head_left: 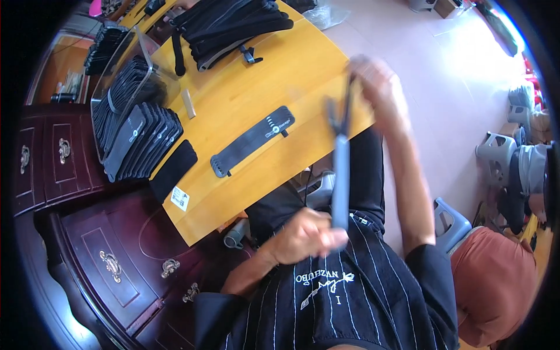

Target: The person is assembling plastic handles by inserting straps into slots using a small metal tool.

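A long narrow grey strap [340, 181] with a darker upper part stretches upright between my hands, blurred by motion. My left hand [306, 236] pinches its lower end close to my apron. My right hand [378, 84], raised over the table's right edge and smeared, holds the dark upper end. In front of them on the table lies a flat dark grey sleeve-like piece [251, 143] with pale print and small black tabs. A black fabric piece [175, 169] lies to its left, beside a white label [179, 198] at the table's near edge.
Several similar grey pieces [146, 140] stand stacked against a clear plastic bin [153, 64] at left. A pile of black fabric strips [227, 29], a small black clip [249, 55] and a beige stick [188, 104] lie farther back. Dark wooden drawers [111, 256] flank the table; stools [496, 151] stand right.
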`<state>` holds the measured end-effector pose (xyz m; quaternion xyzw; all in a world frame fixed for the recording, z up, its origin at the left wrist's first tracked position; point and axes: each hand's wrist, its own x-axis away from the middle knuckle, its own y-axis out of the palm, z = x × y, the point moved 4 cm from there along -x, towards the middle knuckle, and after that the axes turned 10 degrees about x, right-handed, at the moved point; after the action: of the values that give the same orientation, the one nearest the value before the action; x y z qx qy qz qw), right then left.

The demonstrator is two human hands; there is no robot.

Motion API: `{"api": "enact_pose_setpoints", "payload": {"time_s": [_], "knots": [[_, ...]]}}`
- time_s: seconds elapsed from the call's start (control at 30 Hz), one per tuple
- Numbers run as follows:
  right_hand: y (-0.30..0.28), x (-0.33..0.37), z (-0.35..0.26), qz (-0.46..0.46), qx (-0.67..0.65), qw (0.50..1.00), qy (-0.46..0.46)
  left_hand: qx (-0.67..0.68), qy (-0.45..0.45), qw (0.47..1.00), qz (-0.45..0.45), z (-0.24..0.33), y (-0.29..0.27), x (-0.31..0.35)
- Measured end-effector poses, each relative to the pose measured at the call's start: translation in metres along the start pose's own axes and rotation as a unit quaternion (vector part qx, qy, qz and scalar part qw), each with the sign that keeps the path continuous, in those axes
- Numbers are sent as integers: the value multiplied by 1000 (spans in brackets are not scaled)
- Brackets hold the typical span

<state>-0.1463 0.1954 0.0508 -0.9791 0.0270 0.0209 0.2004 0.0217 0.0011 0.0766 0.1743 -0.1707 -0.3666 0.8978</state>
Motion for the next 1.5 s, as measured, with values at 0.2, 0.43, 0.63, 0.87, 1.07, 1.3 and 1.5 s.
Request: {"api": "enact_pose_setpoints", "payload": {"time_s": [0.2,0.43,0.63,0.87,1.07,1.3,1.5], "knots": [[-204,-74,153,460,-66,873,144,4,58,998,-3,11,-14,12],[-59,-58,23,309,360,862,-178,49,156,967,197,7,-43,8],[56,-53,8,91,387,903,-162,103,159,956,222,5,-64,15],[107,-70,-9,56,365,915,-165,137,174,940,261,-9,-81,26],[119,-72,-23,-37,283,942,-174,115,185,932,288,-10,-96,29],[98,-113,-64,41,361,892,-269,77,159,937,302,-14,-105,30],[114,-156,-54,5,467,838,-283,47,171,942,285,-8,-110,18]]}}
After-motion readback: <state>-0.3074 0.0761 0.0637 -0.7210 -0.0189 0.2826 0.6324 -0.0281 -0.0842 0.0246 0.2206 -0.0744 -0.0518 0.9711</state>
